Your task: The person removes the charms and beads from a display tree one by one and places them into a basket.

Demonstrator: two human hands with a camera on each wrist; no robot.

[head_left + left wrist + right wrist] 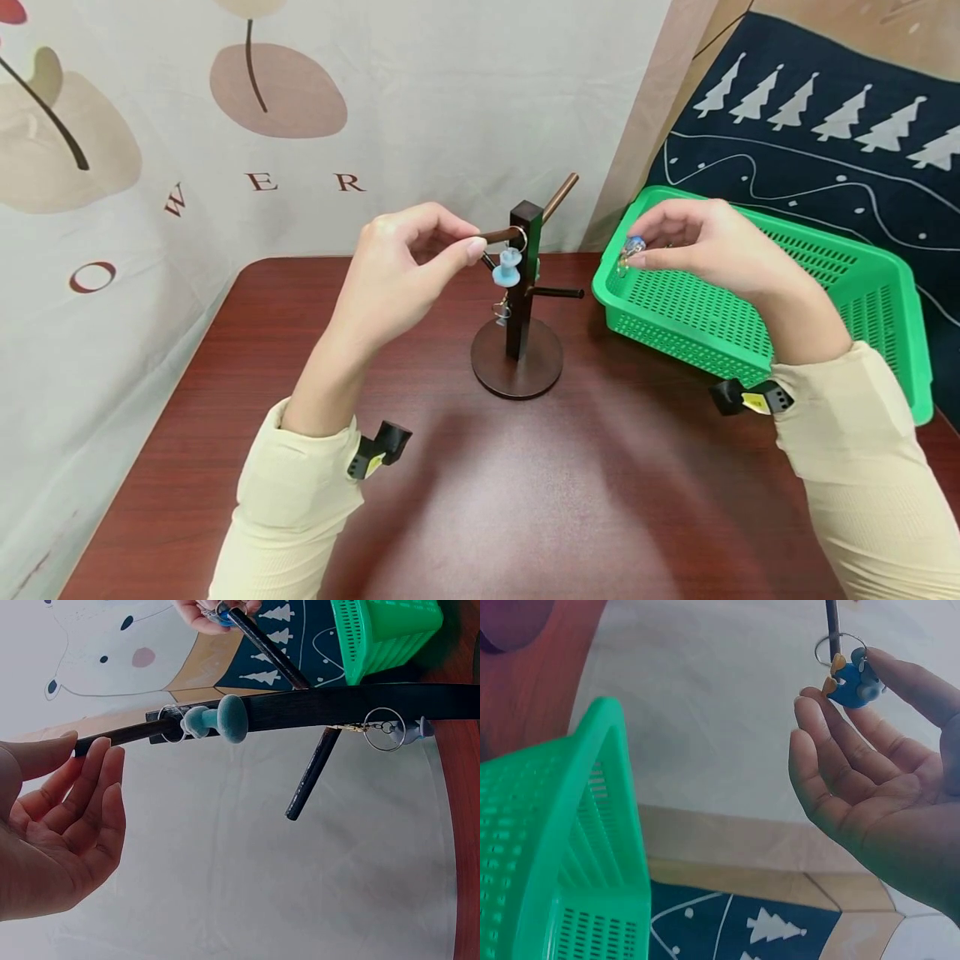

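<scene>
My left hand (393,279) pinches the end of an upper peg (124,736) on a dark wooden stand (517,333) between thumb and finger. From that peg, close to the post, a pale blue spool-shaped keychain (507,268) hangs by its ring. Lower on the stand is another keychain (411,730) with a metal ring and a small greyish-blue charm. Over the green basket's left end, my right hand (720,250) holds a blue figure keychain (855,686) with yellow-orange parts between thumb and fingers. Its metal ring sticks out beyond the fingertips, apart from the stand in the head view.
A green perforated basket (675,350) stands right of the stand on the reddish-brown table (495,500). Bare pegs reach out from the post, one up and back (561,197), another to the right (558,292). A printed cloth (480,108) hangs behind.
</scene>
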